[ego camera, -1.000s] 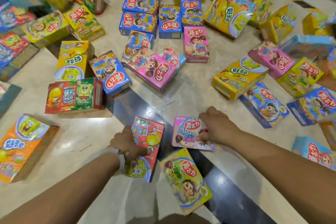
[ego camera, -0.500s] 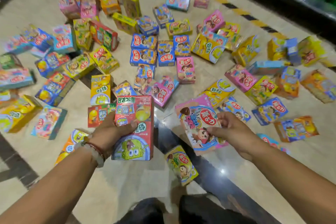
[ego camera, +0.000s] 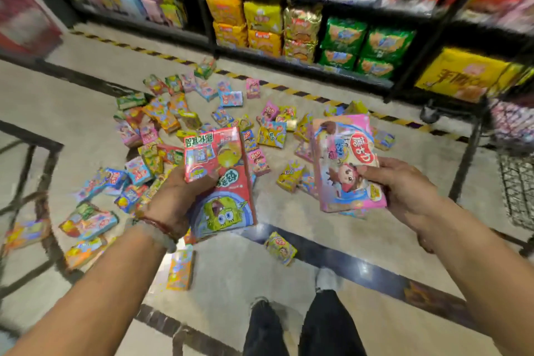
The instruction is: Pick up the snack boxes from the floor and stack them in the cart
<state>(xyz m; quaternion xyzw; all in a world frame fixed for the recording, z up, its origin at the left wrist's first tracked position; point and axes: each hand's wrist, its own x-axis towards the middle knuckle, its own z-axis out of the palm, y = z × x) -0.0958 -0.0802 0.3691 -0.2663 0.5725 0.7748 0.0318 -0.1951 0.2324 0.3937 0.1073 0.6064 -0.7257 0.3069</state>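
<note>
Two snack boxes are held up above the floor, one in each hand. The left hand grips the red box along its left edge, thumb across the front, the box upright and facing the camera. The right hand pinches the pink box at its right edge, thumb on the front face; the two boxes are apart, with a gap of floor showing between them. Beyond them a scatter of snack boxes covers the pale floor up to the striped tape line before the shelves. The wire cart stands at the right edge of view, just beside the right hand. Bare floor lies around the person's shoes, with a yellow box and an orange box lying near them.
</note>
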